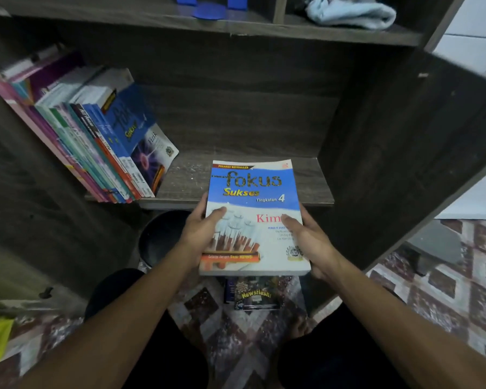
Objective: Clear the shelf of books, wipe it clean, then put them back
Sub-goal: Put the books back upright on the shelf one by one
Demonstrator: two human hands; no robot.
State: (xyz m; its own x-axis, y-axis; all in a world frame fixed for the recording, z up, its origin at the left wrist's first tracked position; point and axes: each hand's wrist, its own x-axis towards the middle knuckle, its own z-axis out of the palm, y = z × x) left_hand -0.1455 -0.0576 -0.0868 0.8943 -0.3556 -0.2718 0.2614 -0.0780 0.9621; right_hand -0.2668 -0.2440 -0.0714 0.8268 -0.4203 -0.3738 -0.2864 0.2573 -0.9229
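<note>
Both hands are on one book: the blue-and-white glossy "Fokus Sukses" paperback [253, 192]. My left hand [205, 228] grips its left edge and my right hand [306, 240] its right edge, each with the thumb on the cover and the fingers underneath. The book is flat and face up. Its far end is over the near lip of the dark wood-grain shelf board [306, 178] and its near end hangs out over the floor.

My read: this is the clearing phase. The board shows pale specks, so it's probably not wiped yet.

Doing it well:
- Keep the book level and bring it straight toward me. Don't drag the cover through the grit.
- Set it square on the floor pile so the stack stays stable.
- Next, the leaning row of colourful paperbacks [96, 141] at far left. Take them from the right end and brace the rest, since they're tilted and may slump.

Counts:
- In hands: 1 book.
- Leaning row: around ten, but the spines are too tight for an exact count.
- On the red-and-cream patterned carpet [432, 290]: 1 dark "Newsflash!" book [254, 296], possibly a second beside it.
- 1 pale blue crumpled cloth [351, 12], upper shelf, far right.
- 1 round black bin [160, 237] under the shelf.
</note>
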